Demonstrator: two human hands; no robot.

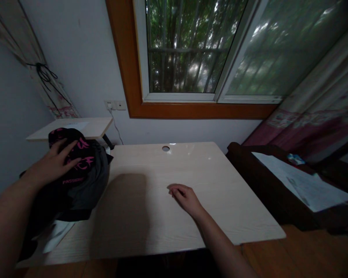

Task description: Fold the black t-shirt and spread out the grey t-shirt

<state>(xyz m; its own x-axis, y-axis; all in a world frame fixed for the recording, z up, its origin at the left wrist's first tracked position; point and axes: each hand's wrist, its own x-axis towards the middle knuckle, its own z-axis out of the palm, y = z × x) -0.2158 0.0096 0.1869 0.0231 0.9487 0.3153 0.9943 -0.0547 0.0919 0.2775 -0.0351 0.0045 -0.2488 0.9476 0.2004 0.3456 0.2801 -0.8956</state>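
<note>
On the left of the desk (174,162) sits a bulky black and grey cloth item (95,185) with pink lettering, one line reading something like "PASSION". Whether it is a bag or a bundle of clothing I cannot tell. My left hand (56,162) lies on top of it, fingers spread over the pink print. White paper or cloth (58,233) sticks out from underneath. My right hand (185,197) rests on the bare desktop right of the middle, fingers curled in loosely, with nothing visible in them.
A small raised shelf (100,127) stands behind the cloth item. A cord runs down from the wall socket (115,105). The desktop has a cable hole (165,148) near its back edge. To the right, a white sheet (301,181) lies on dark furniture (249,185).
</note>
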